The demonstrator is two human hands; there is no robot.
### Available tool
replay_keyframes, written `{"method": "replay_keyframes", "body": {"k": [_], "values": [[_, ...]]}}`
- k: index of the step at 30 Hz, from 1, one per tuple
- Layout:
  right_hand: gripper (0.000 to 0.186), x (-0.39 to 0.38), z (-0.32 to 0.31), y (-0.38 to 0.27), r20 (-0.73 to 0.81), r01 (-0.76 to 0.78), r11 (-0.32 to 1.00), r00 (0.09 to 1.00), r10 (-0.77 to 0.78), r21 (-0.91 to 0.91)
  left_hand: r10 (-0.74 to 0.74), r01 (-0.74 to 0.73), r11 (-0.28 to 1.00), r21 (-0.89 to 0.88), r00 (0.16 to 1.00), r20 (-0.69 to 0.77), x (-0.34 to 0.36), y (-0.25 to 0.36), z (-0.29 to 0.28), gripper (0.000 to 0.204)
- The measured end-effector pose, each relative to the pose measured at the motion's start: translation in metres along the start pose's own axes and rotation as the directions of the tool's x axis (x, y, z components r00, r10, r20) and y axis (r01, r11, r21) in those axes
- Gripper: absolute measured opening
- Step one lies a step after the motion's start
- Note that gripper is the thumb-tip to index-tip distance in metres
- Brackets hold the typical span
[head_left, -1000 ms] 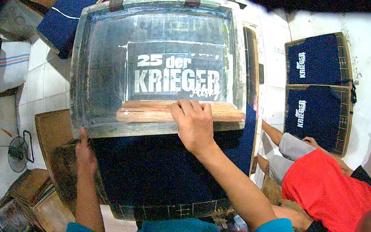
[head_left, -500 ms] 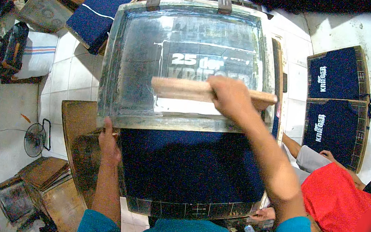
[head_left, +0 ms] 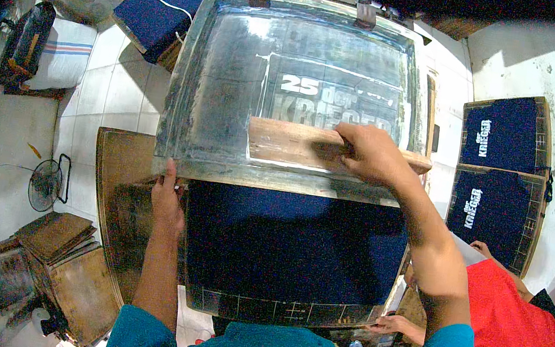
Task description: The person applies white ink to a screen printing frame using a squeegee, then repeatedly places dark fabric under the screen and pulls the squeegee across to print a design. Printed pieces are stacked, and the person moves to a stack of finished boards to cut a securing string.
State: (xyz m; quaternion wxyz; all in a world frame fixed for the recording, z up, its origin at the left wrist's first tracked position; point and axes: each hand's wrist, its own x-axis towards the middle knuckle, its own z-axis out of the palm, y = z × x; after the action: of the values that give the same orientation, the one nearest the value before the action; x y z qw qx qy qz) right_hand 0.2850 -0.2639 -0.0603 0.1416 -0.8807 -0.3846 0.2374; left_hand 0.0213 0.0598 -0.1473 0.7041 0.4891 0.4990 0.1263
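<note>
My right hand (head_left: 373,156) is closed around the wooden handle of a squeegee (head_left: 293,145), which lies across the mesh inside a screen printing frame (head_left: 276,180). The squeegee sits close to the frame's near rail, its broad wooden face showing. White lettering shows on the mesh beyond it. At the frame's near left corner, my left hand (head_left: 170,198) grips the edge. Beneath the frame, a navy blue fabric (head_left: 294,249) stretches toward me over a board (head_left: 299,313) with a marked grid along its near edge. The squeegee's blade is hidden.
Two boards with printed navy fabric (head_left: 493,208) lean at the right wall. A co-worker in a red top (head_left: 505,318) sits at the lower right, one hand (head_left: 390,325) near the board's corner. Left are a fan (head_left: 47,184), stacked brown boards (head_left: 86,281) and a white sack (head_left: 64,56).
The squeegee has come toward me, nearer the near rail, and tipped so more of its face shows. It now covers the white ink strip in front of it. The view has shifted slightly.
</note>
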Motion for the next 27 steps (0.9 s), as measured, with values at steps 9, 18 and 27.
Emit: {"method": "replay_keyframes", "body": {"k": [9, 18, 27], "values": [[0.03, 0.048, -0.016, 0.027, -0.117, -0.013, 0.998, 0.993, 0.007, -0.057, 0.024, -0.024, 1.0, -0.02, 1.0, -0.021, -0.005, 0.004, 0.001, 0.051], [0.026, 0.152, -0.07, 0.095, -0.016, -0.078, 0.991, 0.997, 0.08, 0.105, 0.009, -0.009, 1.0, -0.002, 1.0, 0.023, -0.013, 0.022, 0.005, 0.052], [0.025, -0.059, 0.031, -0.053, -0.426, -0.047, 0.964, 0.902, -0.071, -0.262, 0.002, -0.001, 0.999, -0.034, 1.0, 0.02, -0.015, 0.022, 0.006, 0.045]]}}
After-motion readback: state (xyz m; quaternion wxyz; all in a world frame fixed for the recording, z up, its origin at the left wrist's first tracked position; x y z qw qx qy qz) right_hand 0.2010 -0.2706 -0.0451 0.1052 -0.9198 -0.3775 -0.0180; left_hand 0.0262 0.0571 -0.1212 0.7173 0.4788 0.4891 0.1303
